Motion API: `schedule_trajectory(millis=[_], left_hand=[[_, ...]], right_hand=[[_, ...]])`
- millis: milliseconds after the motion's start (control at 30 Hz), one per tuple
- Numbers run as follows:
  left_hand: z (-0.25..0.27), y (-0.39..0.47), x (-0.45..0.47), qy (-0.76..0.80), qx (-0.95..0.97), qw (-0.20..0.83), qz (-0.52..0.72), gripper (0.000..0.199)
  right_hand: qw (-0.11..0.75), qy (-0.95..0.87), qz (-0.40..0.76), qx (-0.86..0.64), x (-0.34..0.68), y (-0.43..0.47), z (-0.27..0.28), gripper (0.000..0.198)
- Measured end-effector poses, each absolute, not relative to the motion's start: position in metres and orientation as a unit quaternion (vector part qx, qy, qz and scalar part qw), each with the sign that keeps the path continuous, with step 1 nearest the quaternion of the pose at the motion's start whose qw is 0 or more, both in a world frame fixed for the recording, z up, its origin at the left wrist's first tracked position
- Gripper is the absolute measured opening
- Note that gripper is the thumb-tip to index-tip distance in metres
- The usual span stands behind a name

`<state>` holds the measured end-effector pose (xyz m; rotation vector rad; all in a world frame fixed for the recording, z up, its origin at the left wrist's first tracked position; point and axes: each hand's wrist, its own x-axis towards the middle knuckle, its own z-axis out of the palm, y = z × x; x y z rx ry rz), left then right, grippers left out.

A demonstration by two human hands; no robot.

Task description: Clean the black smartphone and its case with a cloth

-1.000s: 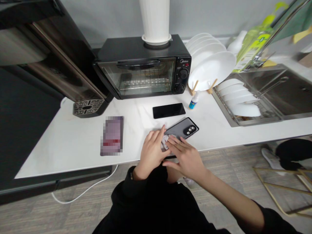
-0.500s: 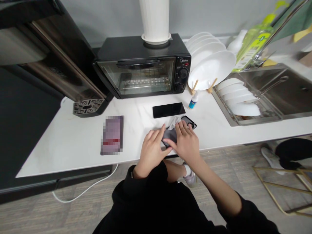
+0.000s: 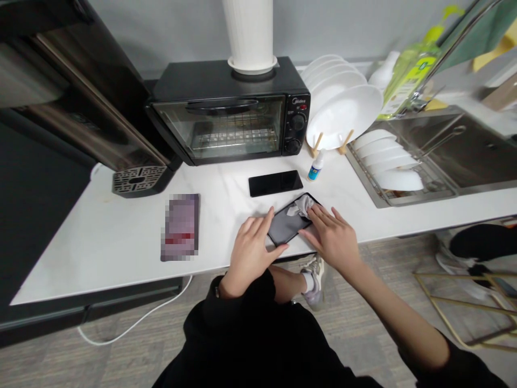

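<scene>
A phone case (image 3: pixel 285 225) with a black rim and grey inside lies at a slant near the counter's front edge. My left hand (image 3: pixel 251 242) grips its left end, with the thumb at the near edge and the fingers at the far one. The fingers of my right hand (image 3: pixel 333 237) press a crumpled pale grey cloth (image 3: pixel 299 207) onto the case's right end, hiding that end in part. Just behind the case lies a black phone (image 3: pixel 276 183), dark face up. A small white spray bottle (image 3: pixel 315 166) with a blue label stands right of the phone.
A black toaster oven (image 3: pixel 230 132) stands at the back, with a white pot (image 3: pixel 250 37) on top. Plates (image 3: pixel 343 116) in a wooden rack and a sink (image 3: pixel 476 161) are to the right. A blurred-out flat item (image 3: pixel 180 227) lies left, near a dispenser's drip tray (image 3: pixel 139 180).
My right hand has slid to the right with the cloth along the phone case, uncovering more of its grey inside. My left hand stays at the case's left end.
</scene>
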<state>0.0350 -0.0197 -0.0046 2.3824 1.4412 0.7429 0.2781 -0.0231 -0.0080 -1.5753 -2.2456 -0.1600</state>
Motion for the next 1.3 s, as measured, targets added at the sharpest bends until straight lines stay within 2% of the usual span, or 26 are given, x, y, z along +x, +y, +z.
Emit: schedule_trajectory(millis=[133,300,367,500,700,867,1000,1133,1300], left_hand=[[-0.005,-0.019,0.035,0.495,0.816,0.138,0.265,0.094],[-0.007,-0.019,0.029,0.513,0.813,0.121,0.247,0.088],[-0.008,-0.020,0.028,0.525,0.811,0.109,0.235,0.087],[-0.007,-0.020,0.028,0.521,0.811,0.114,0.241,0.091],[-0.004,-0.018,0.034,0.502,0.820,0.113,0.251,0.086],[-0.002,-0.018,0.035,0.498,0.820,0.122,0.256,0.086],[-0.002,-0.019,0.029,0.500,0.818,0.125,0.256,0.085],[-0.005,-0.022,0.027,0.520,0.813,0.115,0.236,0.086],[-0.005,-0.023,0.032,0.517,0.812,0.108,0.249,0.089]], right_hand=[[0.219,-0.780,-0.054,-0.583,0.235,-0.017,-0.012,0.088],[0.243,-0.840,0.024,-0.485,0.191,-0.046,-0.010,0.090],[0.246,-0.858,0.047,-0.448,0.198,-0.055,-0.007,0.083],[0.210,-0.864,0.045,-0.455,0.247,-0.052,-0.003,0.053],[0.196,-0.800,-0.049,-0.565,0.276,-0.026,-0.009,0.056],[0.246,-0.750,-0.037,-0.613,0.225,-0.016,-0.016,0.083],[0.242,-0.806,0.028,-0.539,0.196,-0.031,-0.011,0.077],[0.220,-0.867,0.074,-0.441,0.209,-0.055,-0.004,0.069],[0.181,-0.831,-0.011,-0.525,0.264,-0.044,-0.002,0.060]])
